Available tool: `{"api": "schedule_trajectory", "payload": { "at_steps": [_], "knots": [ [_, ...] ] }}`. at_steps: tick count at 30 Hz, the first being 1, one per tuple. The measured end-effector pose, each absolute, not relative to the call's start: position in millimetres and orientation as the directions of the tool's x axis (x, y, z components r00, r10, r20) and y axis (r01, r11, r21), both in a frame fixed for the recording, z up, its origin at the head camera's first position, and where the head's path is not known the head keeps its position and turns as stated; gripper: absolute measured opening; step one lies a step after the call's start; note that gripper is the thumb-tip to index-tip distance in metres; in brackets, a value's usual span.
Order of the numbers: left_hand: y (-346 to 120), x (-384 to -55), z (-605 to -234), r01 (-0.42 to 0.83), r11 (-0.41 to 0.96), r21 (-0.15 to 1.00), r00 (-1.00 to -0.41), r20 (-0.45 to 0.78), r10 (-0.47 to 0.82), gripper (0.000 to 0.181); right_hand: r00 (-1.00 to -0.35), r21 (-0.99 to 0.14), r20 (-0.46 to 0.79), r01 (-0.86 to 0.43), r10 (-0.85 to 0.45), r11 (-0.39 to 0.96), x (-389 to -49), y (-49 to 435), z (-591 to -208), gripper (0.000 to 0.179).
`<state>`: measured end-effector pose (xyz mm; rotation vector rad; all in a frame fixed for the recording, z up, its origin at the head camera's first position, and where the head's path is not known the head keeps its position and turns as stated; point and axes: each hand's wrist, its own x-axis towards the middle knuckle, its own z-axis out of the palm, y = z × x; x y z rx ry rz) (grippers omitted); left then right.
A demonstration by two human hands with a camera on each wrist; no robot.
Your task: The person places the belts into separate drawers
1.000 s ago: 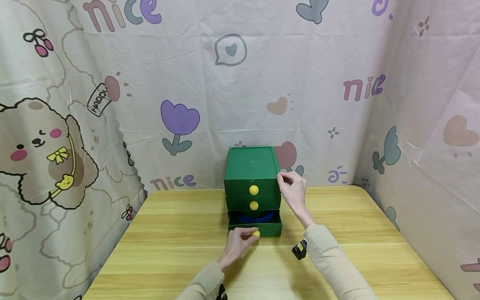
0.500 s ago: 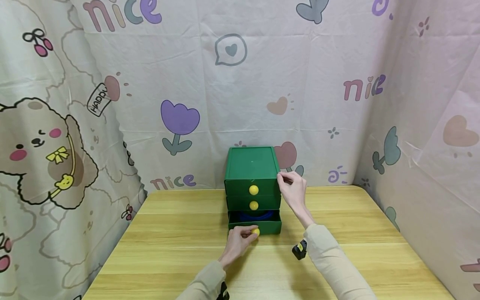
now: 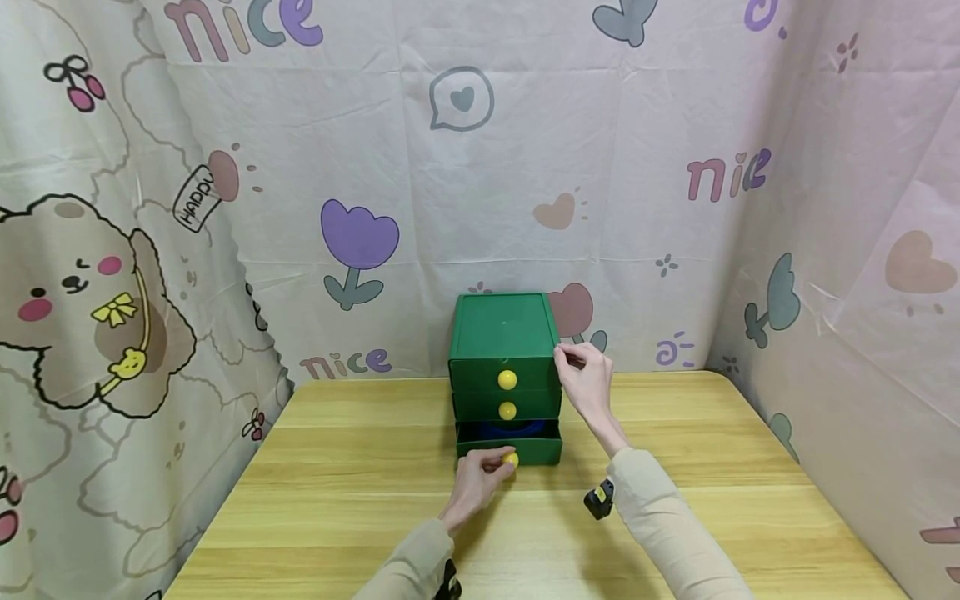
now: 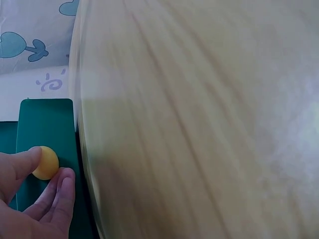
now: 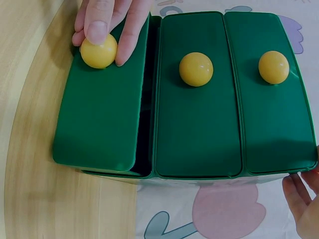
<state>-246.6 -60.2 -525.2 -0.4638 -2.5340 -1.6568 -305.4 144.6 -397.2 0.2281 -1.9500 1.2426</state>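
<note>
A green drawer cabinet [image 3: 506,325] with three stacked drawers, each with a round yellow knob, stands at the back of the table. Its bottom drawer [image 3: 538,452] is partly pulled out, and a dark blue curved item [image 3: 517,430] shows inside, mostly shaded by the drawer above. My left hand [image 3: 474,487] pinches the bottom drawer's yellow knob [image 4: 48,163], thumb on one side and fingers on the other. At the cabinet's upper right front corner, my right hand [image 3: 588,383] grips the edge with thumb and curled fingers. The middle knob [image 5: 196,69] and top knob [image 5: 273,67] are untouched.
The cabinet stands on a light wooden table [image 3: 337,467]. Close behind it hangs a patterned cloth [image 3: 495,167], with more cloth on both sides. A small black wrist camera [image 3: 600,499] sits below the right wrist.
The bottom drawer has slid inward a little, with the left hand moving along on its knob. Less of the blue item shows now. The right hand has stayed at the cabinet's corner.
</note>
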Motion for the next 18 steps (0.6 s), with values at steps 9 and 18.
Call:
{"api": "schedule_trajectory", "payload": {
  "at_steps": [9, 18],
  "knots": [
    [-59.2, -249.2, -526.3, 0.310, 0.354, 0.882, -0.947, 0.253, 0.200, 0.027, -0.675, -0.699, 0.692, -0.538, 0.256, 0.472, -304.1, 143.3, -396.4, 0.014],
    [-58.5, -251.3, -527.1, 0.312, 0.350, 0.883, -0.947, 0.258, 0.193, 0.027, -0.687, -0.707, 0.681, -0.527, 0.254, 0.472, -302.9, 143.0, -395.3, 0.014]
  ]
}}
